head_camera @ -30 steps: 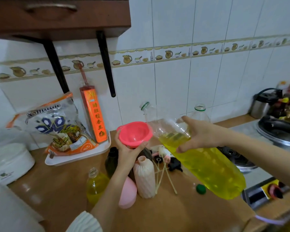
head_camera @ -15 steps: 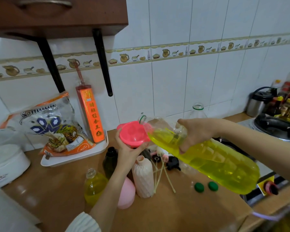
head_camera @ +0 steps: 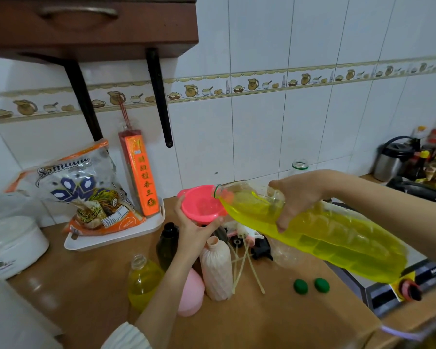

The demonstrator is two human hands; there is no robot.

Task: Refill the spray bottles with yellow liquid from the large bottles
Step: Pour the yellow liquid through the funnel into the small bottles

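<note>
Tipped further over since half a second ago, the large bottle point(head_camera: 320, 235) now lies almost level across the right half of the frame, its green-ringed mouth moved in over the rim of the pink funnel point(head_camera: 202, 204) at centre. The right hand point(head_camera: 296, 195) wraps the bottle's shoulder, fingers curled down its near side; the left hand point(head_camera: 196, 229) cups the funnel from below, thumb and fingers round its bowl.

Pouring is the step in hand. Yellow liquid has run up to the bottle's neck, though I cannot tell whether any is falling into the funnel yet. What the funnel's spout feeds is hidden behind the left hand — probably a dark bottle standing there, but its mouth cannot be seen.

Just below centre, the other containers wait on the worktop point(head_camera: 275, 321): a dark spray bottle point(head_camera: 167, 241), a ribbed pink spray bottle point(head_camera: 217, 268) with an open neck, a round pink bottle point(head_camera: 191, 293), and lower left a small clear bottle point(head_camera: 142, 280) already part full of yellow. Removed spray heads point(head_camera: 252, 241) with their dip tubes lie behind them; two green caps point(head_camera: 300, 286) sit to the lower right.

Next, I judge, comes a slow, small lift of the bottle's base — it is heavy and nearly full, so a gulp could overrun the funnel — while the left hand keeps the funnel upright.
</note>
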